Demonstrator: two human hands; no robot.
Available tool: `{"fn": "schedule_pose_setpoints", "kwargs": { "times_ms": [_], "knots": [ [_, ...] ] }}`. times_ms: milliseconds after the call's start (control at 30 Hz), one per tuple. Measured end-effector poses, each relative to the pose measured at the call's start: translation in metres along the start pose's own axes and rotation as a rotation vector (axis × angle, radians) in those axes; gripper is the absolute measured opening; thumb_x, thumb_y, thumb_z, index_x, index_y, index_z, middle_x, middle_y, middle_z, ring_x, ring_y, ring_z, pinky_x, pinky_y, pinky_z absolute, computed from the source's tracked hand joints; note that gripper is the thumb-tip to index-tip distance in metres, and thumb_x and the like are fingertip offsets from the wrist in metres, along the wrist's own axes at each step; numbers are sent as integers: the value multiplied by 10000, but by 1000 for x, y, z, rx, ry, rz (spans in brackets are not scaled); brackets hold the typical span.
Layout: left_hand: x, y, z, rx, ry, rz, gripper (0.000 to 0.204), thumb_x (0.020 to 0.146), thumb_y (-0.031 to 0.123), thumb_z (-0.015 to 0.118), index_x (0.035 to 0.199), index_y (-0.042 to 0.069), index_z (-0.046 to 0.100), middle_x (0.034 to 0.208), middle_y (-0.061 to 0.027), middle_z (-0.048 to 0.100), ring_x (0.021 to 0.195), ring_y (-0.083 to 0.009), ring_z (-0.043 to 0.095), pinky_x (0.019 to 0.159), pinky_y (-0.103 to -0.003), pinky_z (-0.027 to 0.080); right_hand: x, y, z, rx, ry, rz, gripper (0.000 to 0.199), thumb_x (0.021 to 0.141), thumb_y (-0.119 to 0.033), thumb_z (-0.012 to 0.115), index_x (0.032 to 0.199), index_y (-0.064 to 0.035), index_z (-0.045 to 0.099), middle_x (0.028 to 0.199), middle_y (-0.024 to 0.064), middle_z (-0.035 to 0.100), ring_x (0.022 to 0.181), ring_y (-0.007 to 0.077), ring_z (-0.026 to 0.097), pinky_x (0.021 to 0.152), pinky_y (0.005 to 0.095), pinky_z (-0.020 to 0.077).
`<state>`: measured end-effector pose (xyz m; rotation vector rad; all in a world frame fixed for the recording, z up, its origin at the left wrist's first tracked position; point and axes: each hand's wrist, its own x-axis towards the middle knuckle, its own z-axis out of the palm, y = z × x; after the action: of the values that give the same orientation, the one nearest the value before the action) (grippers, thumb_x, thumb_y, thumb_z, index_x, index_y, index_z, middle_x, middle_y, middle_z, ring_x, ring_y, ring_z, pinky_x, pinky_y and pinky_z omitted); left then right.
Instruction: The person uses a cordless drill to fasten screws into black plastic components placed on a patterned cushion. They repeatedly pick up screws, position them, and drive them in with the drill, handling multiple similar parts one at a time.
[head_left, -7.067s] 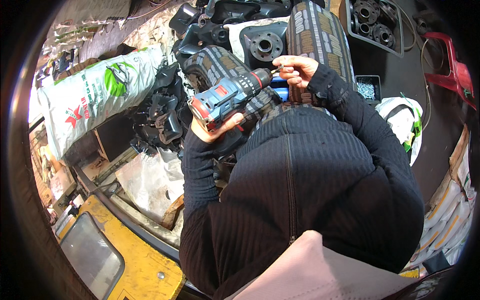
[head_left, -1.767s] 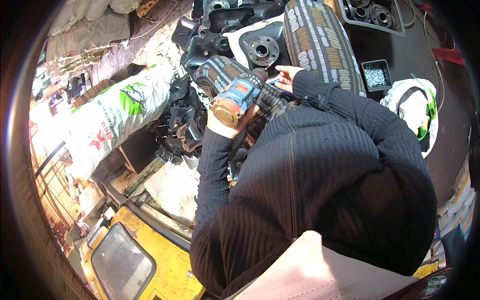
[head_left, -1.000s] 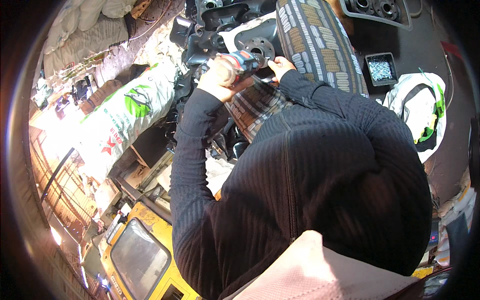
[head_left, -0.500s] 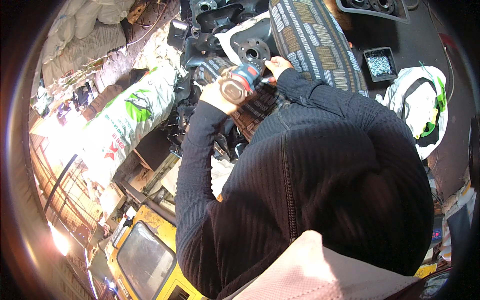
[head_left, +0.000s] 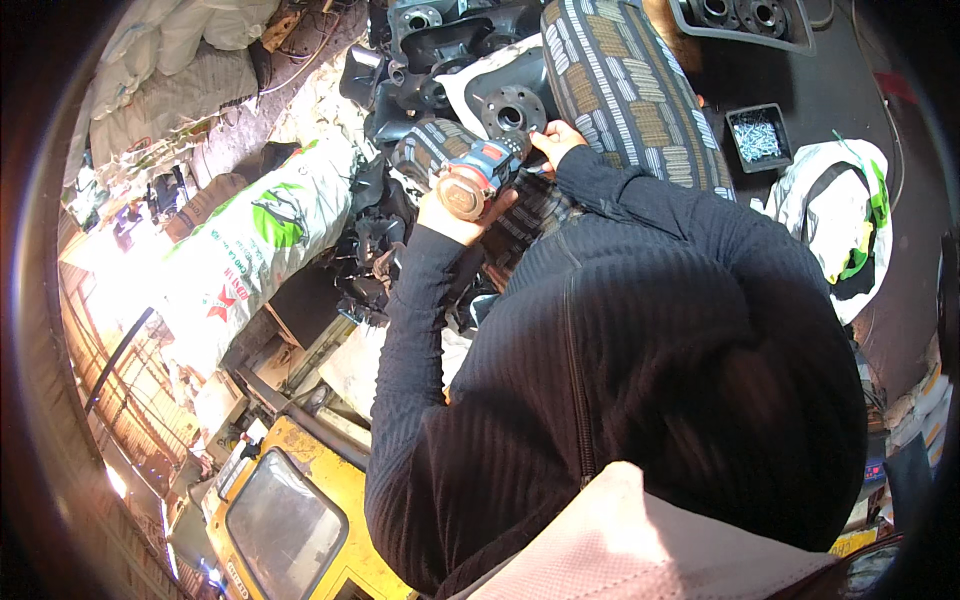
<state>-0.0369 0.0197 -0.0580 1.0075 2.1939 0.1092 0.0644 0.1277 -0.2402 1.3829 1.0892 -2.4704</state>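
Left hand (head_left: 450, 212) holds drill (head_left: 478, 176) in tight grip; right hand (head_left: 556, 141) pinches its tip beside black flange (head_left: 512, 110).

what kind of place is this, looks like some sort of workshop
Most likely a small assembly workshop. The left hand holds a cordless drill by a black metal flanged part, the right hand at its tip. A tray of screws and more black parts lie nearby.
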Motion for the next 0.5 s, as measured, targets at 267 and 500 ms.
{"fn": "schedule_pose_setpoints", "kwargs": {
  "times_ms": [267,500],
  "knots": [
    [-4,-4,9,-188,137,21,714,676,447,726,1191,33,455,1114,-132,561,1024,-254,554,883,-340,440,-34,-19,-5,-201,-16,43,491,799,-214,633,1201,-9,437,576,18,468,367,115,428,318,261,390],
    [-4,2,2,-388,68,-20,520,685,224,758,1123,60,531,1041,-72,601,956,-197,578,871,-320,444,-34,-68,-18,-1261,-7,-742,278,776,-130,560,1037,-103,468,913,155,591,836,349,595,709,440,480]
  ]
}}
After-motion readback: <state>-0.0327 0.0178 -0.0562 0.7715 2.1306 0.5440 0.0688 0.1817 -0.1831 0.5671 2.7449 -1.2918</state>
